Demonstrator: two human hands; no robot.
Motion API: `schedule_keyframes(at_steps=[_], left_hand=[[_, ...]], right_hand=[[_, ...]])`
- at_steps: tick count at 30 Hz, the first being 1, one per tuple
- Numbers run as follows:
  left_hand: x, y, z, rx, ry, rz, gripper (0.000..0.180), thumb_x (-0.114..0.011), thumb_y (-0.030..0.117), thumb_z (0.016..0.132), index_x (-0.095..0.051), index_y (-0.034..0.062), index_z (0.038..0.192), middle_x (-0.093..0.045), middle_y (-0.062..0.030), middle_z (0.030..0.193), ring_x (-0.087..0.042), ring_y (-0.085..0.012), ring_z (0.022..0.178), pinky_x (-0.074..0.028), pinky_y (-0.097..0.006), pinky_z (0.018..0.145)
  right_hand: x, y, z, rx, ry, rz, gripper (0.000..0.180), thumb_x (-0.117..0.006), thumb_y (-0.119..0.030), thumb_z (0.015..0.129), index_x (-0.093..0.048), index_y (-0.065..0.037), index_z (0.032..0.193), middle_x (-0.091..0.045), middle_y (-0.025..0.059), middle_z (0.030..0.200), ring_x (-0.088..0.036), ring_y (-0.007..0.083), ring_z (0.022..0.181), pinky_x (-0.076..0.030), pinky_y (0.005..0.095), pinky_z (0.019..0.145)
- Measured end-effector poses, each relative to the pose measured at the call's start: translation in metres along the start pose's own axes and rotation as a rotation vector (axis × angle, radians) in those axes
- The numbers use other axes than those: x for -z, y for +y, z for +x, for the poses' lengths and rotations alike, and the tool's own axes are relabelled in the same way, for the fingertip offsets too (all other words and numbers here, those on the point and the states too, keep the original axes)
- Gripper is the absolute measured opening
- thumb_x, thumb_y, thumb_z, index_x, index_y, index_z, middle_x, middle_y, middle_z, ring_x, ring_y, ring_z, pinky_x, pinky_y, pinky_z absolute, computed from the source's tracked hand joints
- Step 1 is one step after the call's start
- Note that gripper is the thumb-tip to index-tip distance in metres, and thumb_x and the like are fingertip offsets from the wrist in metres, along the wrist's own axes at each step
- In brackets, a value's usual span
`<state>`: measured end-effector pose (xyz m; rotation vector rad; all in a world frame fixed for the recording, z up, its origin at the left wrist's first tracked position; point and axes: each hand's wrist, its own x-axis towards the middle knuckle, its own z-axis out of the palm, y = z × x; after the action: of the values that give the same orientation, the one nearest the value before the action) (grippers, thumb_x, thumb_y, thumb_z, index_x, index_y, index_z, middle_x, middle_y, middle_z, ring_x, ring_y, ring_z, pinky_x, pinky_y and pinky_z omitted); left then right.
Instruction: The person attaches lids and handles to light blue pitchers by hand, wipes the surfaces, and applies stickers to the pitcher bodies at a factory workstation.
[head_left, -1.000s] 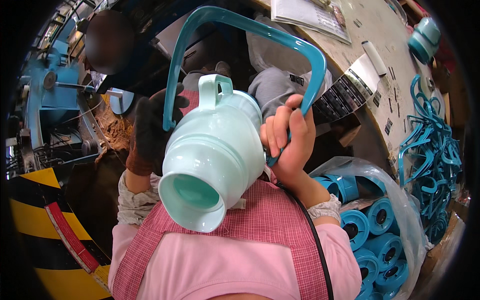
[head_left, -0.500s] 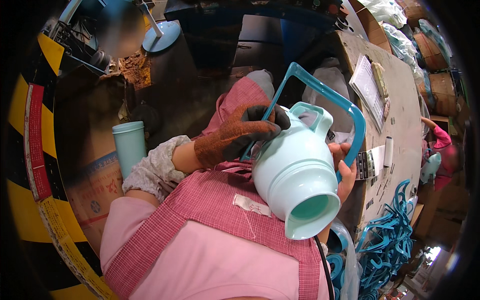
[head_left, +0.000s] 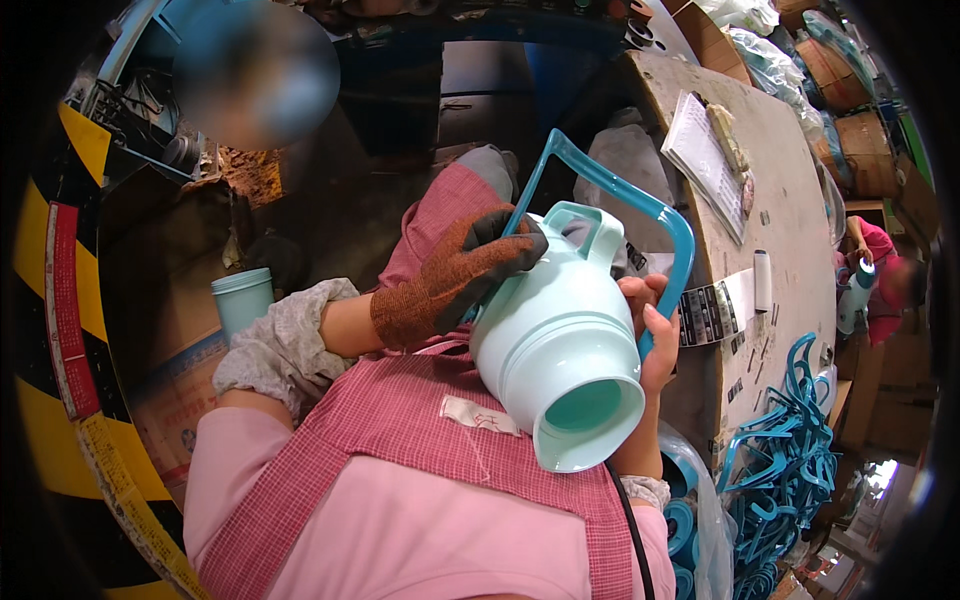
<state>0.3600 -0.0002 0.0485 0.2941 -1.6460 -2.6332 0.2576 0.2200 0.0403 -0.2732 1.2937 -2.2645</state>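
A mint-green thermos jug (head_left: pixel 550 325) lies tilted across my lap, its wide mouth toward my body and its moulded grip at the far side. A glossy blue carrying handle (head_left: pixel 625 185) arches over it. My left hand (head_left: pixel 450 275), in a brown knitted glove with dark coated fingers, is closed round one end of this handle against the jug's side. My bare right hand (head_left: pixel 655 340) has its fingers bent round the handle's other end, beside the jug. Both handle ends are partly hidden by my fingers and the jug.
On the worktable (head_left: pixel 770 200) at right lie papers (head_left: pixel 705 160), a label strip (head_left: pixel 715 310) and a white roll (head_left: pixel 762 280). Several blue handles (head_left: pixel 785 460) are heaped at lower right. A mint-green cylinder (head_left: pixel 243 300) stands left. Another person (head_left: pixel 870 280) is at far right.
The scene has shifted slightly left in view. My gloved fingers have drawn in closer on the handle's end. My left sleeve now covers more of the green cylinder.
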Motion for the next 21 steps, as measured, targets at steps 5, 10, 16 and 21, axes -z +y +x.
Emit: schedule_keyframes(at_steps=[5, 10, 16, 21], left_hand=[[-0.006, -0.015, 0.014, -0.674, 0.056, 0.571, 0.026, -0.051, 0.022, 0.092, -0.055, 0.0071, 0.112, -0.052, -0.0113, 0.103, -0.052, -0.0202, 0.093, -0.044, -0.030, 0.085], [0.021, 0.004, 0.027, -0.744, -0.010, 0.381, 0.026, -0.054, 0.011, 0.086, -0.054, 0.0010, 0.109, -0.054, -0.0113, 0.105, -0.054, -0.0172, 0.098, -0.043, -0.031, 0.086], [0.128, -0.009, 0.029, -0.447, 0.403, -0.198, 0.029, -0.056, 0.007, 0.084, -0.052, 0.0023, 0.112, -0.056, -0.0137, 0.104, -0.055, -0.0214, 0.099, -0.045, -0.034, 0.086], [0.163, -0.019, 0.019, -0.304, 0.458, 0.042, 0.030, -0.056, 0.007, 0.083, -0.053, 0.0010, 0.112, -0.057, -0.0131, 0.105, -0.056, -0.0219, 0.100, -0.044, -0.033, 0.087]], right_hand=[[0.003, 0.000, 0.003, 0.062, 0.021, -0.088, 0.032, -0.039, -0.011, 0.085, -0.041, 0.002, 0.114, -0.059, 0.0173, 0.095, -0.057, 0.0223, 0.088, -0.043, 0.0340, 0.085], [-0.012, 0.015, 0.023, 0.550, -0.228, -0.214, 0.043, -0.034, -0.035, 0.095, -0.044, 0.003, 0.112, -0.059, 0.0162, 0.090, -0.055, 0.0206, 0.085, -0.040, 0.0299, 0.077], [-0.019, 0.037, 0.166, 0.650, -0.385, -0.774, 0.041, -0.061, -0.033, 0.083, -0.057, -0.003, 0.111, -0.061, 0.0113, 0.101, -0.054, 0.0205, 0.101, -0.039, 0.0319, 0.089], [-0.062, 0.082, 0.191, -0.100, -0.803, -0.828, 0.019, -0.060, -0.022, 0.086, -0.062, -0.005, 0.094, -0.063, 0.0063, 0.082, -0.059, 0.0146, 0.075, -0.048, 0.0290, 0.072]])
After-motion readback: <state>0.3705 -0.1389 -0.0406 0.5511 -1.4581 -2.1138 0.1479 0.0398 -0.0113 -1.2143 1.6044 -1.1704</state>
